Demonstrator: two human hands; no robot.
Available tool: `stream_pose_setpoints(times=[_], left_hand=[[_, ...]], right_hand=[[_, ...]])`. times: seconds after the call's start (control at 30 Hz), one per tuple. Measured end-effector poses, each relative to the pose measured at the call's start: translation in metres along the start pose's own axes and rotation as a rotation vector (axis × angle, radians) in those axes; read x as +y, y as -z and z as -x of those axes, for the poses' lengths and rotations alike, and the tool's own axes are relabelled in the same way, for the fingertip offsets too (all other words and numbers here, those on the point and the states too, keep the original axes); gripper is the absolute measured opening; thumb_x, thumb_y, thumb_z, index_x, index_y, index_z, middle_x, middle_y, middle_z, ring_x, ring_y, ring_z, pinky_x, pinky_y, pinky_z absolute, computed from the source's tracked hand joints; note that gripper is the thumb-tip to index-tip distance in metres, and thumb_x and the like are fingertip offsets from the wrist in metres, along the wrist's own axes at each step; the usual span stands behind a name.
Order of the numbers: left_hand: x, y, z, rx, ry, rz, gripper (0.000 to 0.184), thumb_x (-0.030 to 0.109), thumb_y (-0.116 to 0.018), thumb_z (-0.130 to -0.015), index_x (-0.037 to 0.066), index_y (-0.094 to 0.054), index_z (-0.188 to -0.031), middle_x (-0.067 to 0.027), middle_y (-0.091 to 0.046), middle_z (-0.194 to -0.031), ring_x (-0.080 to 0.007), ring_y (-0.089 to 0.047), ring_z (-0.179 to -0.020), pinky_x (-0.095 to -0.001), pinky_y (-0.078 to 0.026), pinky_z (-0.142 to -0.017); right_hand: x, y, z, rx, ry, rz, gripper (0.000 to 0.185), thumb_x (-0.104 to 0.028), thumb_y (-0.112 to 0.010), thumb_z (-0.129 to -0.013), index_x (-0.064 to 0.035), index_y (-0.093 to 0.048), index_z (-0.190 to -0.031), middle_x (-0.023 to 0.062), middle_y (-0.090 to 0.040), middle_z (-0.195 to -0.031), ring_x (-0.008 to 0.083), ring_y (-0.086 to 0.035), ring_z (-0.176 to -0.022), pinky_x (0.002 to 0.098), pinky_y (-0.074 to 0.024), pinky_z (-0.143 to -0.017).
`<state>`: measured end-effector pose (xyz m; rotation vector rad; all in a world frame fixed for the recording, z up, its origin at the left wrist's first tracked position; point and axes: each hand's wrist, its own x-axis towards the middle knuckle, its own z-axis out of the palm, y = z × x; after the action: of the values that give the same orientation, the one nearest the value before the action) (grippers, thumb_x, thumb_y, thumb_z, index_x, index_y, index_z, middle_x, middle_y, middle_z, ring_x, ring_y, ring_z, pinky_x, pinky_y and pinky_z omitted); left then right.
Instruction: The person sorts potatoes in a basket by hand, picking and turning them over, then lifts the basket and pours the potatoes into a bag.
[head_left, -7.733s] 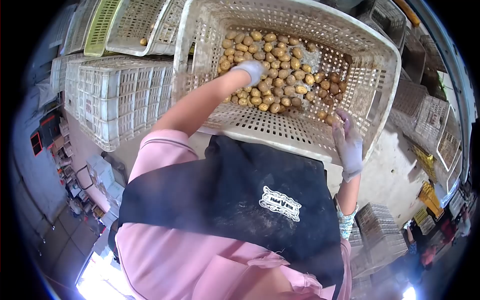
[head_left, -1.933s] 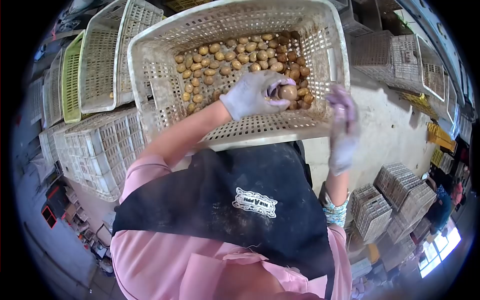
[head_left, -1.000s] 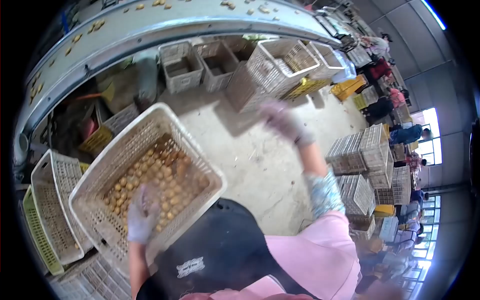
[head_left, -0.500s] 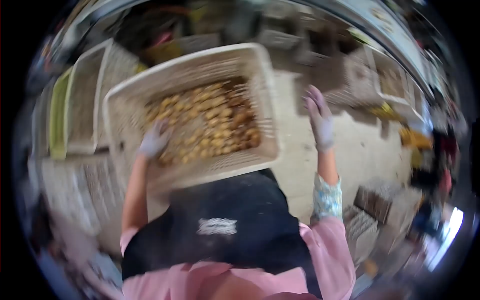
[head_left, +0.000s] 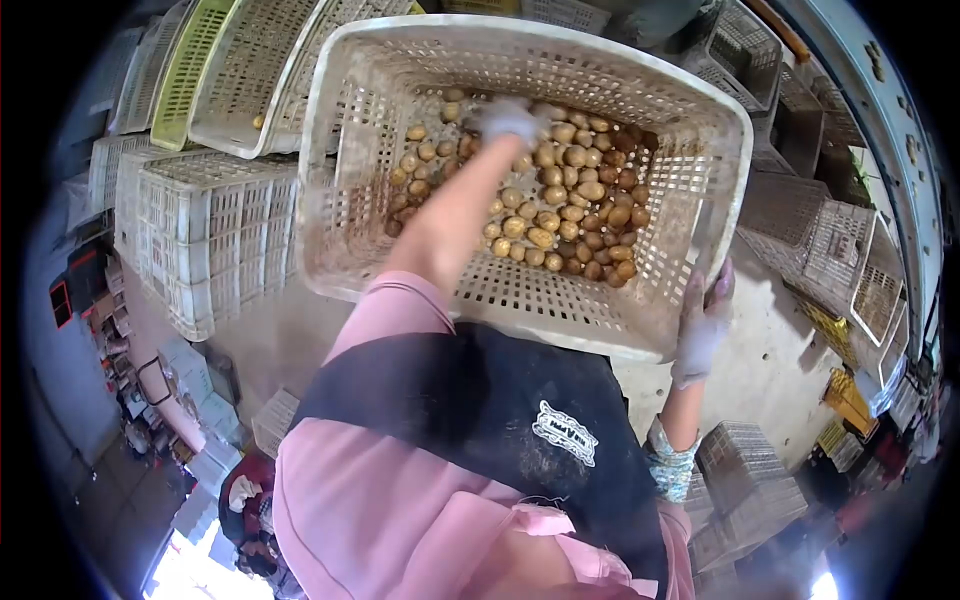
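A large off-white plastic crate [head_left: 335, 150] with slotted walls is in front of me, tilted in view. Many small, oval, yellow-brown fruits [head_left: 540, 238] cover part of its floor; I cannot make out their exact kind. My left hand [head_left: 508, 122], in a pale glove, reaches in over the fruits near the far wall. Motion smears its fingers, so their pose and any hold are unclear. At the crate's right near corner, my right hand [head_left: 703, 325], gloved with purple fingertips, has its fingers on either side of the rim. My left forearm hides some of the fruits.
Stacked white crates [head_left: 215, 235] stand at the left, below tilted white and yellow-green crates [head_left: 190, 75]. More crates [head_left: 845, 255] line the right side beside a long blue-grey metal structure [head_left: 885, 90]. Further grey crates [head_left: 745, 480] sit on the floor at lower right.
My view has turned, and the crate appears larger. My left hand has moved from the fruits' left side towards the far wall. My right hand, apart from the crate before, is now at its rim.
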<state>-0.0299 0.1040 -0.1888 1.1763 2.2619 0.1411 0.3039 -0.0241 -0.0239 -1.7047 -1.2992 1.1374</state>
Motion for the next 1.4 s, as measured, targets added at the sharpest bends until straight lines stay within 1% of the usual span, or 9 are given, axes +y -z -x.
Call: stream_pose_setpoints(times=[0.07,0.2,0.37,0.5,0.7,0.93,1.1,1.23,1.4], left_hand=[[0.064,-0.015,0.039,-0.143,-0.136,-0.410,0.061,0.065,-0.044,-0.088,0.021,-0.062,-0.126,-0.0145,-0.055,-0.135,-0.0392,-0.049,-0.125,-0.0613,-0.033,-0.104],[0.079,-0.064,0.108,-0.324,-0.569,-0.411,0.055,0.047,-0.052,-0.090,0.017,-0.050,-0.136,-0.0130,-0.030,-0.152,-0.0446,-0.036,-0.133,-0.0623,-0.032,-0.107],[-0.046,-0.044,0.146,-0.500,-1.140,-0.312,0.054,0.037,-0.050,-0.091,0.021,-0.044,-0.143,-0.0106,-0.031,-0.152,-0.0409,-0.035,-0.135,-0.0578,-0.037,-0.106],[-0.098,0.038,0.140,-1.025,-0.872,-0.310,0.043,0.027,-0.045,-0.094,0.013,-0.055,-0.133,-0.0163,-0.060,-0.126,-0.0288,-0.056,-0.118,-0.0393,-0.045,-0.102],[-0.188,0.087,0.015,0.070,-0.077,-0.063,0.041,0.030,-0.050,-0.091,0.003,-0.058,-0.121,-0.0220,-0.064,-0.115,-0.0353,-0.061,-0.110,-0.0406,-0.046,-0.096],[-0.180,0.049,0.008,-0.189,0.201,-0.030,0.050,0.037,-0.054,-0.086,0.014,-0.057,-0.130,-0.0178,-0.057,-0.132,-0.0340,-0.057,-0.119,-0.0401,-0.045,-0.100],[-0.142,0.004,0.028,-0.560,0.495,0.686,0.060,0.047,-0.050,-0.094,0.013,-0.044,-0.143,-0.0103,-0.045,-0.146,-0.0255,-0.043,-0.134,-0.0411,-0.034,-0.110],[-0.059,-0.058,0.040,-0.798,0.232,1.097,0.056,0.041,-0.052,-0.095,0.018,-0.042,-0.145,-0.0098,-0.043,-0.148,-0.0258,-0.036,-0.138,-0.0432,-0.032,-0.112],[0.065,-0.052,0.148,-0.668,-0.016,0.580,0.066,0.045,-0.055,-0.092,0.017,-0.036,-0.148,-0.0148,-0.043,-0.146,-0.0284,-0.028,-0.142,-0.0413,-0.027,-0.115]], right_hand=[[-0.004,-0.002,-0.001,0.019,0.009,0.007,0.052,-0.014,-0.056,-0.098,0.0021,-0.036,-0.144,0.0139,-0.047,-0.140,0.0181,-0.044,-0.127,0.0301,-0.0347,-0.105],[-0.003,0.005,-0.005,0.001,0.030,0.236,0.052,-0.015,-0.055,-0.098,0.0027,-0.035,-0.143,0.0161,-0.048,-0.139,0.0193,-0.047,-0.125,0.0303,-0.0358,-0.105],[-0.003,0.007,-0.004,-0.033,0.047,0.135,0.050,-0.014,-0.054,-0.099,0.0031,-0.038,-0.142,0.0164,-0.048,-0.139,0.0208,-0.047,-0.127,0.0315,-0.0363,-0.105],[-0.010,0.009,-0.006,-0.095,0.039,0.062,0.049,-0.015,-0.052,-0.100,0.0010,-0.036,-0.143,0.0143,-0.049,-0.137,0.0187,-0.047,-0.122,0.0293,-0.0344,-0.105],[-0.009,0.002,0.000,-0.055,-0.096,-0.079,0.045,-0.014,-0.052,-0.100,0.0012,-0.039,-0.141,0.0118,-0.051,-0.132,0.0159,-0.047,-0.118,0.0280,-0.0347,-0.103],[0.003,0.000,-0.001,0.000,-0.009,0.038,0.045,-0.015,-0.053,-0.100,0.0027,-0.040,-0.139,0.0134,-0.052,-0.132,0.0173,-0.048,-0.120,0.0285,-0.0346,-0.104],[-0.010,-0.001,0.002,0.016,-0.064,0.075,0.048,-0.017,-0.054,-0.100,0.0028,-0.039,-0.141,0.0143,-0.052,-0.133,0.0182,-0.048,-0.122,0.0287,-0.0345,-0.104],[-0.006,0.001,0.000,0.002,-0.058,0.083,0.048,-0.017,-0.054,-0.100,0.0033,-0.039,-0.141,0.0142,-0.053,-0.132,0.0177,-0.049,-0.119,0.0282,-0.0360,-0.102],[-0.014,0.000,-0.002,0.012,-0.040,0.143,0.045,-0.015,-0.054,-0.100,0.0037,-0.042,-0.139,0.0126,-0.057,-0.125,0.0159,-0.051,-0.112,0.0279,-0.0385,-0.098]])
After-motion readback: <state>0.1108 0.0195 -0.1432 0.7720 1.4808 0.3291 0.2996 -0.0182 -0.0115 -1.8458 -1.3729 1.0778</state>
